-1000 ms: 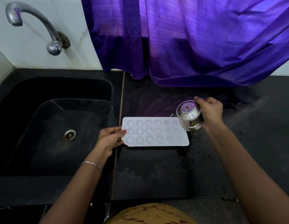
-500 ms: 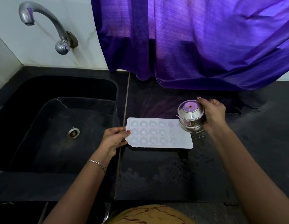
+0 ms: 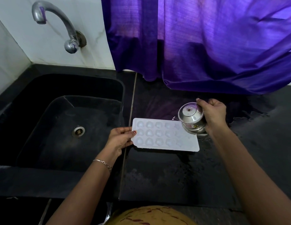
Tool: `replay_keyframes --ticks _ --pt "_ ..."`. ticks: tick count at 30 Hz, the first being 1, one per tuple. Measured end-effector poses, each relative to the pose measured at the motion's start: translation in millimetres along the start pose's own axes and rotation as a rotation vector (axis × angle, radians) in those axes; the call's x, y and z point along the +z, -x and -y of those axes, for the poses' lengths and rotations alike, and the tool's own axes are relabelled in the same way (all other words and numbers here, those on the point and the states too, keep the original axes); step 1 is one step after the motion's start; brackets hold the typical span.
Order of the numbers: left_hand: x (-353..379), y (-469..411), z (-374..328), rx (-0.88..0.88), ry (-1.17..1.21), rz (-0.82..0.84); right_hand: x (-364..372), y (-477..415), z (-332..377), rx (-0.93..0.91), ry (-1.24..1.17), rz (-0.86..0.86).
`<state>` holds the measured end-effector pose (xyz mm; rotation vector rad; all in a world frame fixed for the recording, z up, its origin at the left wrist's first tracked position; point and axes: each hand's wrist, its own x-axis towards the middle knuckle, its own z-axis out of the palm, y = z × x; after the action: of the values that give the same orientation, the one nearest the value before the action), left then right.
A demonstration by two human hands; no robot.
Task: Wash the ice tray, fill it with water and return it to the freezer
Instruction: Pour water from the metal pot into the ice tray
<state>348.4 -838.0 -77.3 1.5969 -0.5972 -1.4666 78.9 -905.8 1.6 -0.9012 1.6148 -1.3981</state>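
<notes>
White plastic ice tray [image 3: 164, 135] with three rows of rounded moulds lies flat on the wet black stone counter [image 3: 165, 172], at the centre of the frame. Left hand [image 3: 120, 138] grips its left short edge, thumb on top. Right hand [image 3: 213, 114] holds a small shiny steel pot [image 3: 191, 117] tilted over the tray's upper right corner. Black sink [image 3: 44, 95] fills the left, a chrome tap [image 3: 60, 25] at upper left. Purple curtain [image 3: 206, 43] hangs across the upper right.

Matt white plastic ice tray [image 3: 164, 137], shiny steel pot [image 3: 191, 118]
</notes>
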Motion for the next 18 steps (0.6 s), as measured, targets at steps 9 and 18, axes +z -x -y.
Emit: replay_keyframes --ticks 9,18 --pt "-0.6 -1.1 -0.4 -0.002 -0.002 -0.003 3.2 1.3 -1.1 0.003 0.033 -0.003" --pt "-1.4 -2.4 0.6 -0.007 -0.007 0.004 4.0 1.3 -2.9 0.014 0.047 0.002"
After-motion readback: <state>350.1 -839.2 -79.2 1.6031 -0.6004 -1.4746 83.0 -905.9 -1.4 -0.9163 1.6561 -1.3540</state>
